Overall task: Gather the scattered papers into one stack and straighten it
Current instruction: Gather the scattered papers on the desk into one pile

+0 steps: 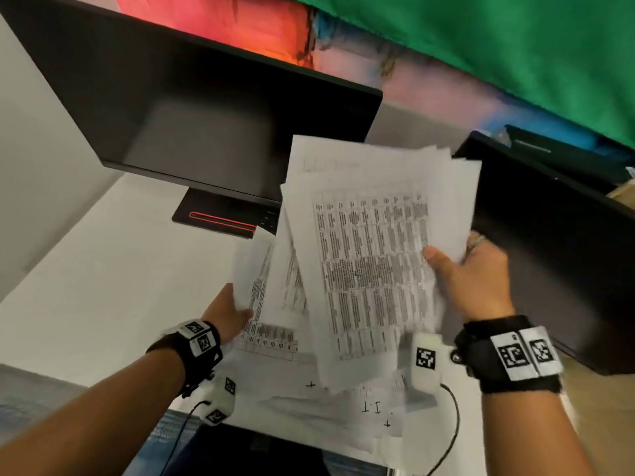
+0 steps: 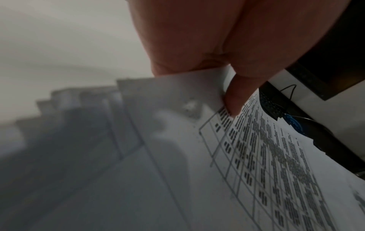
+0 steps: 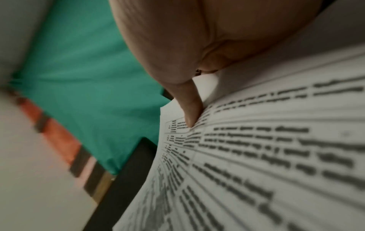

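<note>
A loose, fanned bundle of printed papers (image 1: 371,255) is lifted above the white desk (image 1: 103,269), its sheets skewed and uneven. My right hand (image 1: 470,269) grips the bundle's right edge, thumb on top of the printed table (image 3: 256,156). My left hand (image 1: 226,310) pinches the left edge of a lower sheet (image 1: 264,324), with the thumb on its printed side (image 2: 256,156). More sheets (image 1: 343,417) lie flat on the desk below the bundle.
A dark monitor (image 1: 192,125) on a black base with a red line (image 1: 223,219) stands behind the papers. A black box-like unit (image 1: 549,235) sits at the right. A dark keyboard (image 1: 261,448) lies at the desk's near edge. Green cloth (image 1: 515,46) hangs behind.
</note>
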The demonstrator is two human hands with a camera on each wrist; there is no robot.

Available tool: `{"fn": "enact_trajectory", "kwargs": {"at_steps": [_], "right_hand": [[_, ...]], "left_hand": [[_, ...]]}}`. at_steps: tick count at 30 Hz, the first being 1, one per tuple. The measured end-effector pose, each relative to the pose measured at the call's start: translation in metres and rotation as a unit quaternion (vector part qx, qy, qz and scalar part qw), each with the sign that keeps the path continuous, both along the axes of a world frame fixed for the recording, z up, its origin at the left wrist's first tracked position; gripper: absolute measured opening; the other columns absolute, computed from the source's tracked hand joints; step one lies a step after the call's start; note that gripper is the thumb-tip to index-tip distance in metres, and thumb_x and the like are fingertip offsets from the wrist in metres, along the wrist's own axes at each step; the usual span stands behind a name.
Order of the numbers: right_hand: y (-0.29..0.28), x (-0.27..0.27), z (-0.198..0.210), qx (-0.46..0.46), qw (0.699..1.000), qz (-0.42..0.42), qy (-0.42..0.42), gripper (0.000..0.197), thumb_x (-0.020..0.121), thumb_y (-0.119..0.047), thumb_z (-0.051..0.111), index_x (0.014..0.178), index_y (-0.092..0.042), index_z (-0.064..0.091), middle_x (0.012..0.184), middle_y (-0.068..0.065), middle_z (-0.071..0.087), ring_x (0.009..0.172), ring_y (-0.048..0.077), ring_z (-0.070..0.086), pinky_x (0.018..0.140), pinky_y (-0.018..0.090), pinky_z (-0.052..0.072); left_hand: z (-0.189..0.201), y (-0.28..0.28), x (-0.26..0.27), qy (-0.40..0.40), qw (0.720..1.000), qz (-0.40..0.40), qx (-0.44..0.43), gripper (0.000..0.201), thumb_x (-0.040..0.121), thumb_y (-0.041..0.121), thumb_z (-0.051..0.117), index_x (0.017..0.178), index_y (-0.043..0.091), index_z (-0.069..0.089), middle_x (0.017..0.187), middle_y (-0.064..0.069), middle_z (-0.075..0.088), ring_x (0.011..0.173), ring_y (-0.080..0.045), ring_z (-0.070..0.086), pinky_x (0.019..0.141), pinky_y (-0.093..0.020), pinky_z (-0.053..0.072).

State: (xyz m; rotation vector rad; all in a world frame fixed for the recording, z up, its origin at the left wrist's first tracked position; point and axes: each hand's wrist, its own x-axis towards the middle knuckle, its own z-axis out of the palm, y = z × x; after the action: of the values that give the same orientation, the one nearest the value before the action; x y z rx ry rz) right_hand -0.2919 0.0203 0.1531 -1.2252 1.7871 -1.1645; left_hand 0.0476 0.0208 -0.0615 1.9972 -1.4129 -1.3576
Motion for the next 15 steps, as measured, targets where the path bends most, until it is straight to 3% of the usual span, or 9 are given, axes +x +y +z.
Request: {"fn": "enact_trajectory", "kwargs": {"at_steps": [3, 6, 7, 9, 11, 13, 15], "right_hand": [[-0.009, 0.008, -0.07, 0.121, 0.993, -0.002, -0.004, 0.035, 0.083, -0.008, 0.077, 0.115, -0.013, 0.065, 0.102, 0.001, 0.073, 0.087, 0.016, 0.072, 0.069, 0.027, 0.056], [-0.013, 0.019, -0.14, 0.225, 0.973, 0.022, 0.047, 0.052, 0.084, -0.01, 0.075, 0.131, -0.015, 0.055, 0.12, 0.009, 0.069, 0.103, 0.025, 0.068, 0.09, 0.035, 0.055], [-0.014, 0.022, -0.157, 0.259, 0.961, 0.036, 0.089, 0.056, 0.087, -0.012, 0.071, 0.138, -0.013, 0.049, 0.129, 0.012, 0.065, 0.112, 0.028, 0.065, 0.098, 0.036, 0.051], [-0.012, 0.033, -0.181, 0.309, 0.935, 0.039, 0.17, 0.051, 0.093, -0.009, 0.059, 0.141, -0.004, 0.044, 0.137, 0.017, 0.057, 0.124, 0.032, 0.057, 0.102, 0.034, 0.045], [-0.008, 0.047, -0.197, 0.331, 0.918, 0.073, 0.205, 0.041, 0.094, -0.008, 0.052, 0.135, 0.001, 0.047, 0.137, 0.014, 0.053, 0.126, 0.029, 0.052, 0.102, 0.032, 0.041], [-0.006, 0.057, -0.21, 0.328, 0.915, 0.101, 0.211, 0.03, 0.096, -0.012, 0.051, 0.124, -0.001, 0.05, 0.128, 0.006, 0.05, 0.118, 0.023, 0.051, 0.097, 0.03, 0.04], [-0.004, 0.064, -0.216, 0.311, 0.924, 0.076, 0.21, 0.04, 0.096, -0.012, 0.052, 0.133, 0.001, 0.049, 0.136, 0.013, 0.054, 0.12, 0.028, 0.055, 0.1, 0.031, 0.045]], "left_hand": [[-0.02, -0.006, 0.007, 0.052, 0.999, -0.006, 0.012, 0.057, 0.073, 0.055, 0.06, 0.116, 0.018, 0.063, 0.115, -0.003, 0.071, 0.106, -0.024, 0.066, 0.096, -0.047, 0.053], [-0.001, -0.007, 0.002, 0.039, 0.995, 0.082, 0.046, 0.073, 0.094, 0.061, 0.034, 0.141, 0.007, 0.048, 0.147, -0.015, 0.049, 0.134, -0.03, 0.047, 0.115, -0.046, 0.033], [0.003, -0.009, -0.001, 0.06, 0.99, 0.111, 0.06, 0.081, 0.094, 0.066, 0.027, 0.144, 0.006, 0.045, 0.149, -0.015, 0.046, 0.138, -0.03, 0.043, 0.117, -0.046, 0.029], [0.01, -0.011, -0.007, 0.09, 0.983, 0.141, 0.075, 0.085, 0.093, 0.069, 0.02, 0.146, 0.006, 0.042, 0.15, -0.014, 0.044, 0.138, -0.031, 0.042, 0.117, -0.046, 0.028], [0.012, -0.011, -0.018, 0.081, 0.985, 0.136, 0.069, 0.075, 0.097, 0.062, 0.027, 0.146, 0.006, 0.036, 0.146, -0.017, 0.046, 0.134, -0.035, 0.045, 0.112, -0.043, 0.035], [0.012, -0.009, -0.028, 0.023, 0.991, 0.107, 0.071, 0.067, 0.098, 0.05, 0.044, 0.144, 0.003, 0.029, 0.135, -0.022, 0.052, 0.122, -0.039, 0.053, 0.098, -0.041, 0.043], [0.007, -0.008, -0.03, -0.018, 0.995, 0.071, 0.06, 0.061, 0.095, 0.035, 0.06, 0.137, 0.002, 0.031, 0.122, -0.019, 0.057, 0.11, -0.036, 0.058, 0.083, -0.038, 0.045]]}}
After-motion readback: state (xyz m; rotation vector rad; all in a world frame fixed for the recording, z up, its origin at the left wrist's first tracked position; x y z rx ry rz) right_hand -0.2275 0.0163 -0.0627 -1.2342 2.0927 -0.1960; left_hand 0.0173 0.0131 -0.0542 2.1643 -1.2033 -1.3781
